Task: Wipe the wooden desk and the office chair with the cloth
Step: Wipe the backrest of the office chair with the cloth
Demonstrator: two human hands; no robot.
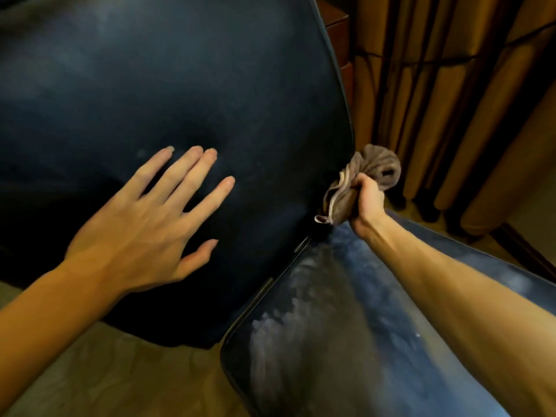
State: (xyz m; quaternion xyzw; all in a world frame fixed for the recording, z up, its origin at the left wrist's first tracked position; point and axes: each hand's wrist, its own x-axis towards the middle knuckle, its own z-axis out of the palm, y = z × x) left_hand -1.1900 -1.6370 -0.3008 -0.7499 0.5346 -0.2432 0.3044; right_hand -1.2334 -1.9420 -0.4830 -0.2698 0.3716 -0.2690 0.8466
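Brown cloth, one; hands, two.

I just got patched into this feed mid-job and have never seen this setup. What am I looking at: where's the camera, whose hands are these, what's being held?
There is no machine here: a person works with bare hands, and the single picture comes from a wide-angle camera on their head, looking forward and down. The dark shapes are the office chair: a larger panel and a lower panel with pale streaks. The left hand lies flat on the larger panel, fingers spread, holding nothing. The right hand grips a bunched brown cloth near where the panels meet; contact with the chair is unclear. Curtains hang behind. The desk is not in view.
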